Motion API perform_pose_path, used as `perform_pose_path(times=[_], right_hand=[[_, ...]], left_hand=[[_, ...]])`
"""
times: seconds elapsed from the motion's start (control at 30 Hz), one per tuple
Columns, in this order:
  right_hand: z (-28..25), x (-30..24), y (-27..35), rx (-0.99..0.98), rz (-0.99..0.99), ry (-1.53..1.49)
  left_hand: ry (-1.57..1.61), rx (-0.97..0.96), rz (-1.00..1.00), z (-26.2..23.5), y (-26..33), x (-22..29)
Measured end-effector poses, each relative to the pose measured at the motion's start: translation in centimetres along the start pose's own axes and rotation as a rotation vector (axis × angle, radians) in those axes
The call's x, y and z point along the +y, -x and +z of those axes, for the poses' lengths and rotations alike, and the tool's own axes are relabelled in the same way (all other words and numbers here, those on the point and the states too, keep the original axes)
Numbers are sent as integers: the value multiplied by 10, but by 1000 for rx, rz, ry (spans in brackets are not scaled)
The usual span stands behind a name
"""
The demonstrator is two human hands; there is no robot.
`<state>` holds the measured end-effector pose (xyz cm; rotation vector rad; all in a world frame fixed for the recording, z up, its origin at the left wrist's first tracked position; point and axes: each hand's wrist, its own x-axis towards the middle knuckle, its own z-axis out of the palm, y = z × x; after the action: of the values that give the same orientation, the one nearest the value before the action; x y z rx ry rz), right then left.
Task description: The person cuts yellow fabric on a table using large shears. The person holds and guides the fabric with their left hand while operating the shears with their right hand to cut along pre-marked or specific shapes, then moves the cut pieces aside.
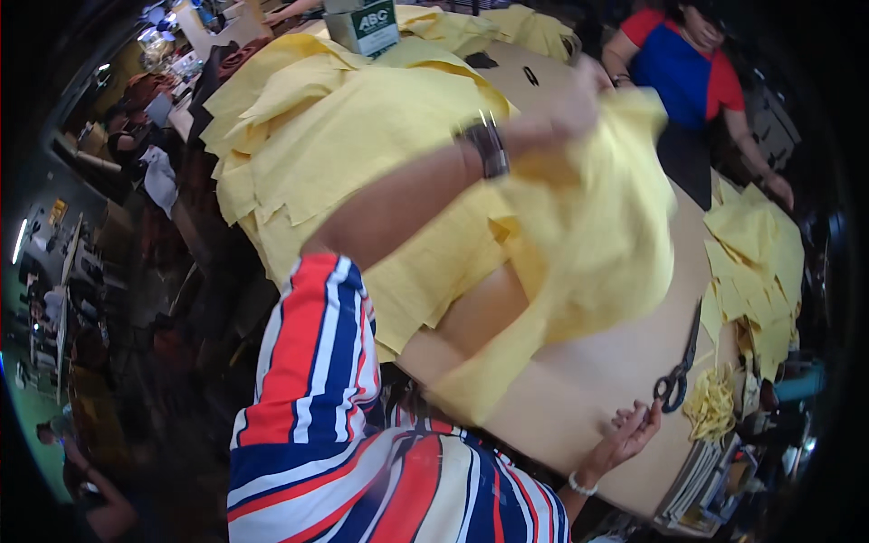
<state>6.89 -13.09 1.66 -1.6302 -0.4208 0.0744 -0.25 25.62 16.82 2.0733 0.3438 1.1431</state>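
My left hand (575, 113) stretches far across the table, blurred by motion, and grips a piece of yellow cloth (602, 226) by its far edge. The cloth billows in the air, and its near end hangs toward my body. Down at the table's near right side, my right hand (627, 436) has its palm up, with the fingers loosely curled and apart. Its fingertips reach the handle of black scissors (671, 389), or nearly so; I cannot tell whether they touch. The scissors lie on the tabletop, blades pointing away from me.
A wide heap of yellow cloth pieces (362, 136) covers the table's left side, with a green-and-white box (362, 29) behind it. More cut pieces (760, 262) lie at the right, beside yellow scraps (711, 404). Across the brown tabletop (579, 371) stands another person (674, 68).
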Motion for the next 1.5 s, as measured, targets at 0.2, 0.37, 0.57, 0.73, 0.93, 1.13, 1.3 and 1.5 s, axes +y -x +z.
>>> perform_pose_path(times=[0.2, 0.37, 0.57, 0.73, 0.93, 1.13, 1.3, 1.5], right_hand=[[20, -7, 51, -242, 51, 112], [28, -1, 58, -287, 72, 257], [31, -1, 56, -259, 106, 274], [33, 1, 55, -261, 86, 306], [31, -2, 54, -282, 60, 375], [54, -21, 30, -520, -167, 434], [152, -71, 0, -943, -365, 139], [300, -112, 4, -1373, 871, -437]], left_hand=[[51, 582, -59, -204, -49, 29], [-185, 1161, -84, -373, 5, -22], [-1123, 1140, -759, -465, 110, -133], [-1261, 290, -1158, -425, 152, -139], [-1357, -77, -626, -233, 122, -40], [-1218, -297, -277, -144, 164, -49], [-1282, -129, -238, -153, 173, -58], [-1105, 150, -62, -132, 185, -20]])
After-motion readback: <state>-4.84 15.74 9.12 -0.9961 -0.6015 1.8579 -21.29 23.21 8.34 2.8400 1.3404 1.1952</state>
